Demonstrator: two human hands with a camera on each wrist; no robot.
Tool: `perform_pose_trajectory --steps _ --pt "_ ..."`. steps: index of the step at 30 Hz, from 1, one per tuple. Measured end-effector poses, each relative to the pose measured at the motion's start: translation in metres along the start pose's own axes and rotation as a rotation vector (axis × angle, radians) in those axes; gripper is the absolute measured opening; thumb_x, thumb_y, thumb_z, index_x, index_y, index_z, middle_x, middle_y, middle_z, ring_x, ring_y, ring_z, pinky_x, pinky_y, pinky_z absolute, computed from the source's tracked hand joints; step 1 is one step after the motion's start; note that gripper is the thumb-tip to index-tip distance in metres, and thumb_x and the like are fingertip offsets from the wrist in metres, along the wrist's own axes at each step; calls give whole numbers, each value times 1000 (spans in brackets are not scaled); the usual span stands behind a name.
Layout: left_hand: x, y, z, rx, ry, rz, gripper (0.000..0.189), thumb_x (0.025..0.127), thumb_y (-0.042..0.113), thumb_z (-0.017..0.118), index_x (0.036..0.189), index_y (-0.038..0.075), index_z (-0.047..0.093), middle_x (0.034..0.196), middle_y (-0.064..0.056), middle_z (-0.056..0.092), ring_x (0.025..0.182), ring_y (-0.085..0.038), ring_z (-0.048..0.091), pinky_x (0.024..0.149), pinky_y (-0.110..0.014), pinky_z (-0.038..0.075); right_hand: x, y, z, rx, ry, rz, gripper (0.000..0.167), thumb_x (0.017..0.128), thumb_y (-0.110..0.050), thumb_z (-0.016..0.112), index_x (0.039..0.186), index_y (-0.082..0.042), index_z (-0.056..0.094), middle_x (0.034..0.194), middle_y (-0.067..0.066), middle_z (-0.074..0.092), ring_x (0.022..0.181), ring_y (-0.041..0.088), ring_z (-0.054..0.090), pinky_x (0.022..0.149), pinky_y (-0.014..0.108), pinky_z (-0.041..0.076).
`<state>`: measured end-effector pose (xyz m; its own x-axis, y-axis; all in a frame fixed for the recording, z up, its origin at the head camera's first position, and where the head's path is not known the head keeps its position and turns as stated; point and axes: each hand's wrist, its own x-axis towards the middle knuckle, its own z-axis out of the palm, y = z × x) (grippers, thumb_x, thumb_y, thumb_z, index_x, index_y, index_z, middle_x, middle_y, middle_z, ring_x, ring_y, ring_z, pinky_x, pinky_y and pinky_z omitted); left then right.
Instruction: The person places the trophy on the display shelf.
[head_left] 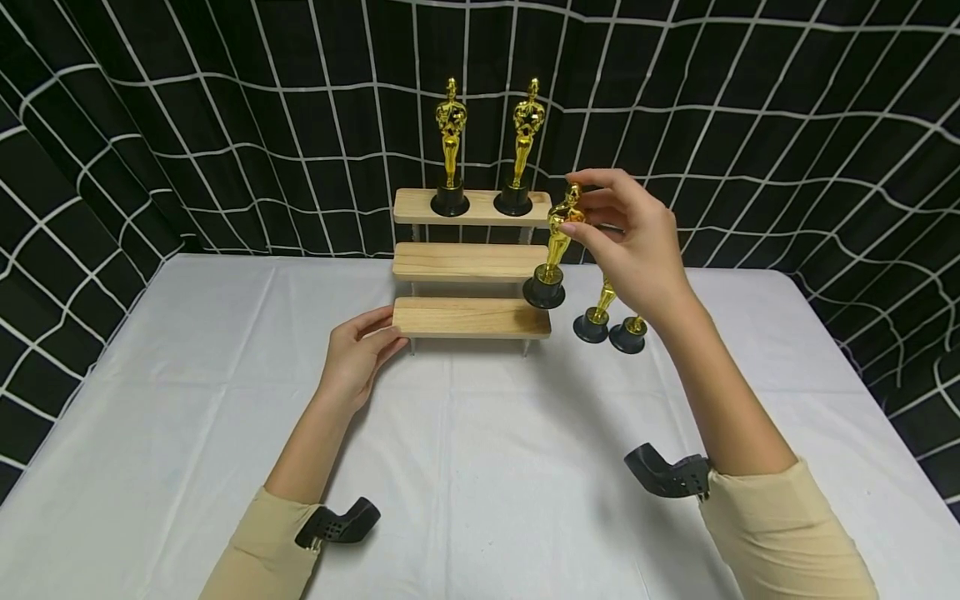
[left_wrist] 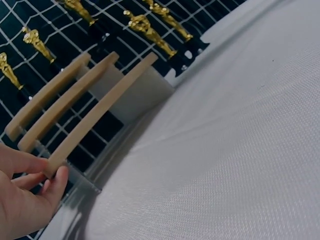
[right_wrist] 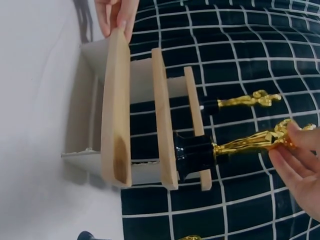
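Observation:
My right hand (head_left: 633, 242) pinches a gold figure trophy (head_left: 557, 250) by its upper body, between thumb and fingers. The trophy leans slightly, its round black base overlapping the right end of the middle wooden shelf (head_left: 465, 261) in the head view. In the right wrist view, the held trophy (right_wrist: 245, 145) has its base close by that shelf's end. With thumb and fingers, my left hand (head_left: 356, 354) grips the left end of the bottom shelf (head_left: 472, 317). Two matching trophies, one at left (head_left: 451, 137) and one at right (head_left: 527, 133), stand upright on the top shelf (head_left: 483, 204).
On the white-covered table (head_left: 465, 467), right of the three-step rack, stand two more trophies, one nearer the rack (head_left: 591, 325) and one beside it (head_left: 628, 336), partly hidden behind my right hand. A black cloth with a white grid (head_left: 300, 125) hangs behind and at both sides.

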<state>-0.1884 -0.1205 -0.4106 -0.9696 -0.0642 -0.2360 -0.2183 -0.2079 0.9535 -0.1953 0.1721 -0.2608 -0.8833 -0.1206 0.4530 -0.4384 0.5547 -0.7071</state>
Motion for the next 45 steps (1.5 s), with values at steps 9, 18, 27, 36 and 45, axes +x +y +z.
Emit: perform_pose_trajectory --steps 9,18,27,36,45 --pt "-2 2 1 57 12 15 44 104 -8 56 148 -10 52 141 -24 49 110 -19 66 98 -16 61 8 -8 5 -3 -2 -28 43 98 -2 74 140 -7 63 125 16 72 110 27 71 97 19 61" --pt "-1 2 0 20 -1 1 46 103 -11 55 149 -10 51 140 -23 50 106 -16 66 98 -16 62 16 -14 14 17 -6 -37 42 99 -3 74 139 -8 64 124 16 72 107 25 71 93 19 60" --pt "-1 2 -1 -19 -8 -16 47 103 -12 54 149 -11 50 139 -22 51 98 -11 68 96 -17 62 24 -18 25 18 -19 -61 40 100 -3 73 138 -6 63 124 17 72 110 26 70 100 29 63" --pt "-1 3 -1 -42 -28 -23 48 104 -11 53 152 -10 47 144 -25 48 98 -10 69 98 -19 62 33 -19 36 21 -41 -67 39 100 -3 72 139 -6 63 124 18 72 110 29 72 100 38 64" --pt "-3 4 1 -39 -28 -25 48 104 -11 53 152 -10 46 144 -26 48 100 -11 69 98 -19 62 42 -19 46 44 -36 -53 41 99 -3 73 139 -6 63 125 20 72 112 31 72 99 39 65"
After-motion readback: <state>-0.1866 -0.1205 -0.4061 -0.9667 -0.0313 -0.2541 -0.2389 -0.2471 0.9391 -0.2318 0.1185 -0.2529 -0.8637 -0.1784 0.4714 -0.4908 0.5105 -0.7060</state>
